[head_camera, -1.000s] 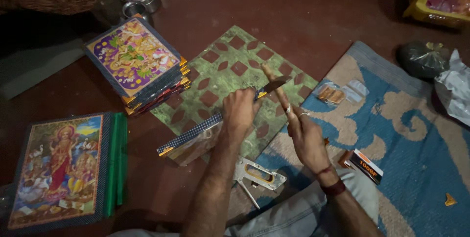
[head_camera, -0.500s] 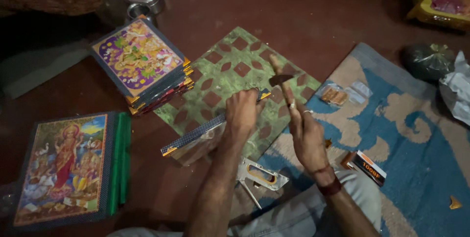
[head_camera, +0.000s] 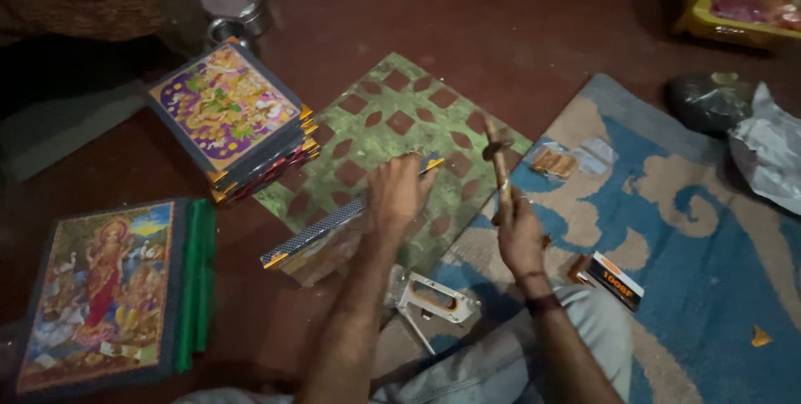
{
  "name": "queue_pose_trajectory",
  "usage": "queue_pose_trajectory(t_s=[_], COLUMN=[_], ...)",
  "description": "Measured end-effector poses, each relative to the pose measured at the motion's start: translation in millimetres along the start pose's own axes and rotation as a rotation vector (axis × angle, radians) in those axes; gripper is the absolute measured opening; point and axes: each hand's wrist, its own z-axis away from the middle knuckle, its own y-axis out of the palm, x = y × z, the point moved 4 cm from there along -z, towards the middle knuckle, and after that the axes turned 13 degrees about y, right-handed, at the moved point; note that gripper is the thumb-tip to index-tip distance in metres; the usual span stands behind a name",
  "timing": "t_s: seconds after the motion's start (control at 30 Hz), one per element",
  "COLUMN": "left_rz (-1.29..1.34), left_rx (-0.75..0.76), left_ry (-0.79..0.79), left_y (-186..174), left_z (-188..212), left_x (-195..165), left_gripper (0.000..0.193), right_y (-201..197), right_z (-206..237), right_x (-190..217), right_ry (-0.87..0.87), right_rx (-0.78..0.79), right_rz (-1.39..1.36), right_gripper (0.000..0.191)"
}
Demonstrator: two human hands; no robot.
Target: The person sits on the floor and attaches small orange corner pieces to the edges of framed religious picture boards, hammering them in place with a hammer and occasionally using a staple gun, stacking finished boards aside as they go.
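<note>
Clenched around a wooden handle, the right hand (head_camera: pixel 519 237) holds a small hammer (head_camera: pixel 498 172) almost upright, its dark head at the top and tilted slightly left, above the edge of the green board. Beside it, the left hand (head_camera: pixel 398 195) presses down on a long framed picture (head_camera: pixel 334 233) standing on its edge; the frame's long axis runs from lower left to upper right, with a gold corner showing at each end. Under both lies a green patterned board (head_camera: pixel 392 133) with reddish diamond openings. To the left sits a stack of framed prints (head_camera: pixel 229 116), topmost one purple and yellow. A larger colourful print (head_camera: pixel 100 291) lies lower left with green strips (head_camera: pixel 196 283) along its right side. A metal staple gun (head_camera: pixel 430 297) rests near the knee. On the blue and beige rug (head_camera: pixel 709 287) lies a small black and orange box (head_camera: pixel 613 279). The floor is dark red.
</note>
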Motion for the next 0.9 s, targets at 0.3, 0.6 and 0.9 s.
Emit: queue_pose_trajectory(t_s=[0.3, 0.6, 0.9], left_rz=[0.000, 0.402, 0.692], left_rx=[-0.046, -0.441, -0.637], left_ry=[0.089, -0.200, -0.206], left_y=[-60.1, -141.3, -114.7], left_z=[11.0, 57.9, 121.3], left_x=[-17.1, 13.2, 24.3], left_gripper=[0.036, 0.035, 0.041], right_y=[33.8, 66.1, 118.0], right_z=[-30.3, 96.7, 172.6], right_x=[-59.6, -31.6, -39.9], right_ry=[0.007, -0.326, -0.671], right_rx=[-0.216, 0.503, 0.347], right_rz=[0.394, 0.538, 0.693], right_gripper=[0.043, 0.051, 0.066])
